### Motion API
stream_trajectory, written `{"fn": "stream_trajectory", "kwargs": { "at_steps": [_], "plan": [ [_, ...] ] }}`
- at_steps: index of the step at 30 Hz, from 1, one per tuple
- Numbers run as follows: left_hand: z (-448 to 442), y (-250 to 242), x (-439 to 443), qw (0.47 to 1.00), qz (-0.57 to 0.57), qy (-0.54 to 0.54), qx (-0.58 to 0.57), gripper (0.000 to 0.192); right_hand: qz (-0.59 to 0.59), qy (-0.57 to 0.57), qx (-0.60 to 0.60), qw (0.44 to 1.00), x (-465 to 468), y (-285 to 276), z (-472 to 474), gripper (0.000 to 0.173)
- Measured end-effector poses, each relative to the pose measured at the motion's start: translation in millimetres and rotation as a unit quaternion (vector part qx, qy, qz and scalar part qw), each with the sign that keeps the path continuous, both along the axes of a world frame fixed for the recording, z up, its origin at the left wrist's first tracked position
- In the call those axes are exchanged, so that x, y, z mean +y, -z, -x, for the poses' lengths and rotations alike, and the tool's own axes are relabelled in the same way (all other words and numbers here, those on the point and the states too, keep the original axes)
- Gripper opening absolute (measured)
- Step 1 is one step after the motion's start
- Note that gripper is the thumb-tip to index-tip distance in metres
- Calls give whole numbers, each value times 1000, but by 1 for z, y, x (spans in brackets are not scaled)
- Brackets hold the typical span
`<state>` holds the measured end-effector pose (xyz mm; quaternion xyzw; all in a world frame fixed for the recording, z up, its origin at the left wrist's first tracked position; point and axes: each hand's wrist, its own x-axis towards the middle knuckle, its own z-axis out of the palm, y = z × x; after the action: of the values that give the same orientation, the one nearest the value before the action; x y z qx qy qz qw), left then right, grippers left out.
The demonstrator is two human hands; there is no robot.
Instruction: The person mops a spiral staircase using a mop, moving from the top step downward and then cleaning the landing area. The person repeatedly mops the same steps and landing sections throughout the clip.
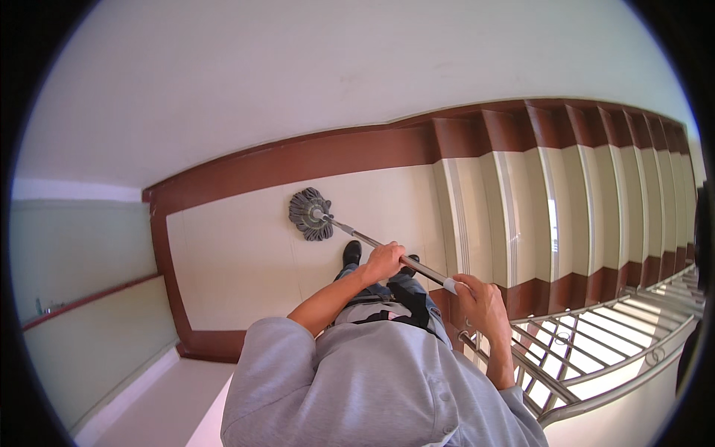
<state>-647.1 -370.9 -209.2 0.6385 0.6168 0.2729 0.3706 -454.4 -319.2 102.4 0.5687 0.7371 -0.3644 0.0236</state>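
A mop with a metal pole (366,238) slants across in front of me, and its round grey string head (310,214) lies on the cream landing floor (234,262). My left hand (385,261) is closed around the middle of the pole. Higher up, my right hand (481,304) grips the pole near its white end piece (450,285). The mop head rests a little beyond my black shoe (352,253), on its left.
Tiled stairs (519,212) with brown edges adjoin the landing on the right. A metal railing (544,380) stands at the lower right. A pale wall (335,67) runs along the far side, above a brown floor border (313,152). A ledge with a red edge (106,294) is at the left.
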Motion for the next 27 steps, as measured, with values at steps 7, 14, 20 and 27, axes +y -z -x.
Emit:
{"fn": "stream_trajectory", "kwargs": {
  "at_steps": [7, 14, 20, 27],
  "plan": [
    [-102, 5, 54, 985, 16, 171, -4, 7, -81, 100, 1, 992, -28, -4, -95, 26],
    [-216, 16, 96, 969, -57, 224, -86, 16, -114, 161, -21, 980, -54, -1, -159, 22],
    [-247, 20, 102, 971, -85, 180, -132, 16, -142, 129, 37, 981, -46, 13, -192, 30],
    [-239, 13, 103, 981, -23, 178, -76, 15, -133, 47, 39, 989, -36, 16, -197, 30]
  ]
}}
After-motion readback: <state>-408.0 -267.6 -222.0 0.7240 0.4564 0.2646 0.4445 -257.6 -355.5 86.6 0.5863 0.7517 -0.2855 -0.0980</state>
